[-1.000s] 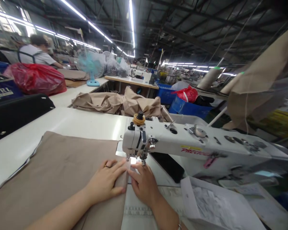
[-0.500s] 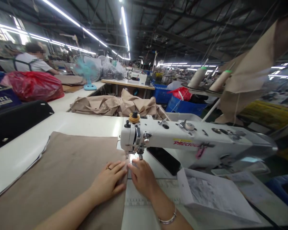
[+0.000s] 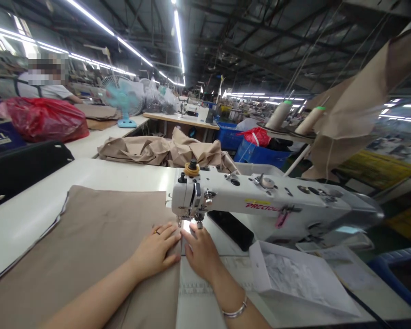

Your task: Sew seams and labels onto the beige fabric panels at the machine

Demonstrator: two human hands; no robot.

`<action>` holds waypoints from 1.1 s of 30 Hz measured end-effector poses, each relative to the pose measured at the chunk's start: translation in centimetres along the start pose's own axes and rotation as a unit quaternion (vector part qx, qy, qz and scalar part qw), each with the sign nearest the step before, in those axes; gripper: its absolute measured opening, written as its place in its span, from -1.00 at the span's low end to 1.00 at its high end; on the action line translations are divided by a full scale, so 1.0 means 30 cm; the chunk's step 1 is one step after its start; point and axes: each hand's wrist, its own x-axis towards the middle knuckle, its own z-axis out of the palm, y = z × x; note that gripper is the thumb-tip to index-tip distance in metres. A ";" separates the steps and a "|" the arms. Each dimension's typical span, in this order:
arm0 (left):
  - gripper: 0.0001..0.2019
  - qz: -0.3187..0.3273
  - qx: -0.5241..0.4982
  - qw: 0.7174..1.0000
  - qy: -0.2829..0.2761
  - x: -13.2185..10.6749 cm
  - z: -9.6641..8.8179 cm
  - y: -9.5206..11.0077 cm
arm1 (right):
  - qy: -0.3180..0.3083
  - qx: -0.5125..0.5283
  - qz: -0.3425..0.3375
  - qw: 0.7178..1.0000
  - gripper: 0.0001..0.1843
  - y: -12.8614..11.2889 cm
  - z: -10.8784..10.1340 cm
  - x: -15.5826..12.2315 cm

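Observation:
A large beige fabric panel [image 3: 99,237] lies flat on the white table, its right edge running up to the needle area of a white sewing machine [image 3: 222,192]. My left hand [image 3: 157,249] rests palm down on that panel, fingers stretched out close to the presser foot, a ring on one finger. Beside the fabric's right edge is my right hand [image 3: 202,251], its fingertips just in front of the lit needle area. Its thumb and forefinger are apart, touching near the edge; whether anything small lies under them is hidden.
A black phone [image 3: 231,230] lies beneath the machine arm. Right of it stands a white box [image 3: 301,278] of small white pieces. Crumpled beige fabric [image 3: 160,148] lies behind the machine, thread cones [image 3: 279,114] at right. A co-worker [image 3: 43,82] sits at far left.
The view has shifted slightly. The fabric's far edge sits a little higher in the picture, and a fold line shows beside my left forearm. Both hands stay near the needle area.

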 end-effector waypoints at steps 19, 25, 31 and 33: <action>-0.58 -0.029 -0.043 0.998 0.034 0.068 0.008 -0.048 | 0.015 0.008 0.012 1.000 -0.62 0.006 0.000 0.002; -0.64 -0.018 -0.035 0.998 0.047 0.118 -0.010 -0.061 | 0.056 0.073 -0.019 0.996 -0.72 0.015 -0.026 0.011; -0.78 0.055 -0.025 0.997 0.047 -0.126 0.034 0.042 | -0.125 0.347 0.165 0.915 -0.73 -0.114 -0.179 -0.170; -0.74 0.087 -0.030 0.994 0.066 -0.254 0.059 0.091 | -0.293 0.402 0.240 0.833 -0.70 -0.170 -0.195 -0.274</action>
